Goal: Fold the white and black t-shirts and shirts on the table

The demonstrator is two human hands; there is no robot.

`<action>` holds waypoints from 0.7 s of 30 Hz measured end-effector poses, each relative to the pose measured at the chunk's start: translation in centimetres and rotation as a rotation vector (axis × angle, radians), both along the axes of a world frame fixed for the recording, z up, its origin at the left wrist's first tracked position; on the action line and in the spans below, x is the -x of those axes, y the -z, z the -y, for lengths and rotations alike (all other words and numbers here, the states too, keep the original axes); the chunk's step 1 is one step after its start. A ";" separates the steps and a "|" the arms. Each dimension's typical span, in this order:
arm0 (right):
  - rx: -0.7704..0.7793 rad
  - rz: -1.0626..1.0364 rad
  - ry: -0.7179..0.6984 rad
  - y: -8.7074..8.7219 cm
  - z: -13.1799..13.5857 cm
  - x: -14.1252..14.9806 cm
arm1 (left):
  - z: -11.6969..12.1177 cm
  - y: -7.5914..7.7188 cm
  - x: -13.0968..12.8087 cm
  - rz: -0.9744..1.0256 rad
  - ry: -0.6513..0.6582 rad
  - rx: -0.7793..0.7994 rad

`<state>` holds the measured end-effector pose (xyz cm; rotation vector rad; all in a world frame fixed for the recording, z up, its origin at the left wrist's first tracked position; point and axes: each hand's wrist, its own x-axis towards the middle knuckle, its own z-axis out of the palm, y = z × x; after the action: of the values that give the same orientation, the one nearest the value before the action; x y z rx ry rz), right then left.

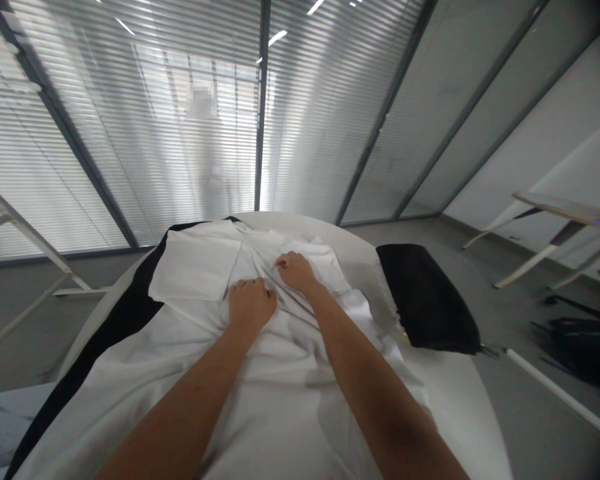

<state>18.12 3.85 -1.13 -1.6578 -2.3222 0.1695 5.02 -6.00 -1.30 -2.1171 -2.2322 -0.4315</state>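
A white garment (pixel 195 267) lies spread over a white rounded table (pixel 460 393), with a dark cloth (pixel 125 313) showing under its left edge. My left hand (pixel 251 301) rests on the fabric near the middle, its fingers curled into the cloth. My right hand (pixel 296 270) sits just beyond and to the right of it, fingers bent and pinching a fold of the same white garment. Both forearms reach in from the bottom of the view. The fingertips are partly hidden in the folds.
A black cushion-like pad (pixel 425 300) lies on the table's right side. A white table frame (pixel 25 267) stands at left, another white table (pixel 565 220) at right. A dark bag (pixel 580 347) lies on the grey floor. Glass walls with blinds stand behind.
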 end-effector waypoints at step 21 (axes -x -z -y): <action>-0.099 0.043 0.818 -4.1 -0.4 -6.8 | -0.1 0.0 -0.1 0.016 -0.007 0.018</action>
<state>24.94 4.24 2.97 -2.3960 -1.4674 -0.1511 5.16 -5.86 -1.26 -2.1219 -2.2598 -0.4310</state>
